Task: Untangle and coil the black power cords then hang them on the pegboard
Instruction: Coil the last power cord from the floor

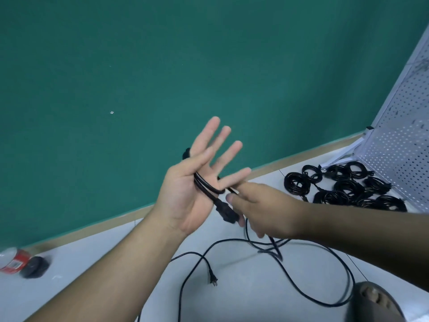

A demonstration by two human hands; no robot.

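My left hand (195, 184) is raised palm up with its fingers straight and spread. A black power cord (206, 185) loops across its palm and round behind the hand, and the cord's connector end (228, 214) hangs off the heel of the palm. My right hand (262, 205) pinches the same cord just right of the left palm. The rest of this cord (299, 289) trails in loose curves on the white table, ending in a plug (213, 278). A white pegboard (399, 135) leans at the far right.
Several coiled black cords (348, 189) lie in a pile at the pegboard's foot. A red-labelled bottle (14, 261) and a dark round object (34, 267) lie at the table's left edge. A dark rounded object (376, 300) sits at the bottom right. A green wall stands behind.
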